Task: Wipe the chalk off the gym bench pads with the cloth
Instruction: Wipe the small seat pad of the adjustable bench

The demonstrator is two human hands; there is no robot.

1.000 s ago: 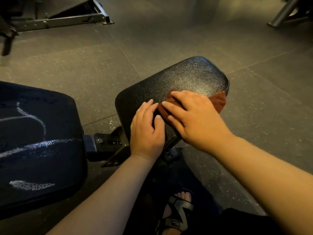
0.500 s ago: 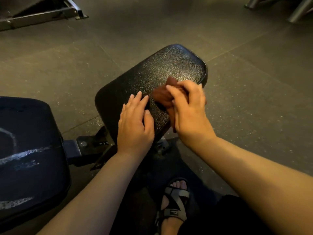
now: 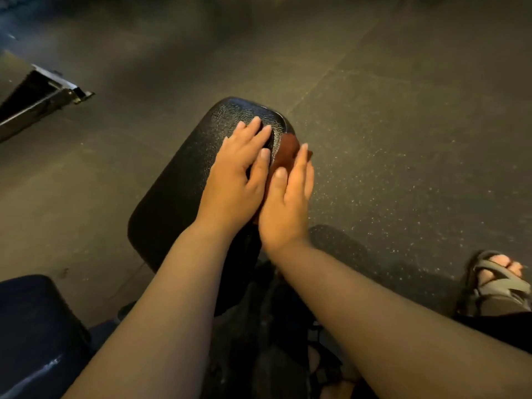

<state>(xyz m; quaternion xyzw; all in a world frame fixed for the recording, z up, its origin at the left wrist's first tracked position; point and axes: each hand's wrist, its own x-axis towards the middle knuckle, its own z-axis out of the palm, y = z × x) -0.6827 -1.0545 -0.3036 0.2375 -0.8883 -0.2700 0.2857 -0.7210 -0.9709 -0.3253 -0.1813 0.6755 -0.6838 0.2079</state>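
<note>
Speckled rubber floor (image 3: 403, 139) lies all around the seat pad (image 3: 178, 197), the black textured cushion at centre that serves as landmark. Back pad (image 3: 34, 326): dark cushion below and left of the seat pad, apart from it, bearing a pale chalk streak (image 3: 49, 365). Metal frame (image 3: 37, 99): on the floor well left of the seat pad's far end. Left hand (image 3: 236, 174): laid flat on the seat pad's far right part, fingers straight and slightly spread, holding nothing. Right hand (image 3: 288, 203): just right of the left hand, fingers straight and together, pressing the cloth against the seat pad's right edge. Sandal (image 3: 498, 286): on a foot, on the floor well right of the seat pad. Cloth (image 3: 289, 146): reddish-brown, bunched at the seat pad's right edge, mostly under the right hand.
</note>
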